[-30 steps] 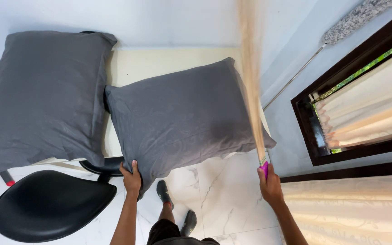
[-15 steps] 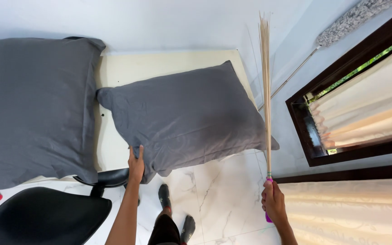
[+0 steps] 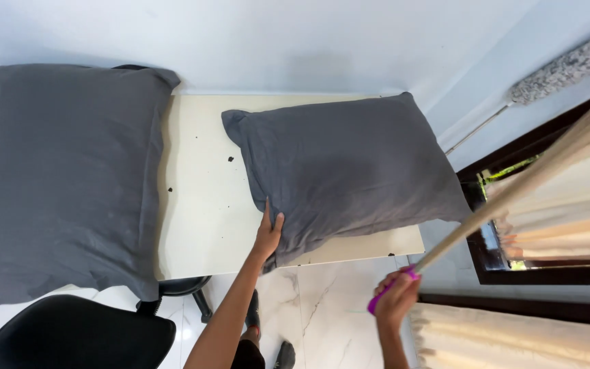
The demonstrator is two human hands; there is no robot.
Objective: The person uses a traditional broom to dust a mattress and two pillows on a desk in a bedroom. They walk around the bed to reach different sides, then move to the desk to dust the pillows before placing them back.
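1. Head view: left hand [image 3: 268, 234] presses open on the pillow [image 3: 349, 174] edge; right hand [image 3: 396, 297] grips the broom [image 3: 513, 195], raised.
2. Pillow lies on the bench [image 3: 199, 198], beside specks [image 3: 199, 174].
3. Step seems clearing; next, a careful sweep over the specks.

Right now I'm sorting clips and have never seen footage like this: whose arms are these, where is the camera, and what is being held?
The camera sits on a person's head and looks down, so both arms are that person's own. The left hand presses the near edge of a grey pillow lying on a cream table. The right hand grips the pink handle of a broom, its bristles raised toward the window. A second, larger pillow lies at the left, partly over the table. A black chair stands below it on the marble floor.
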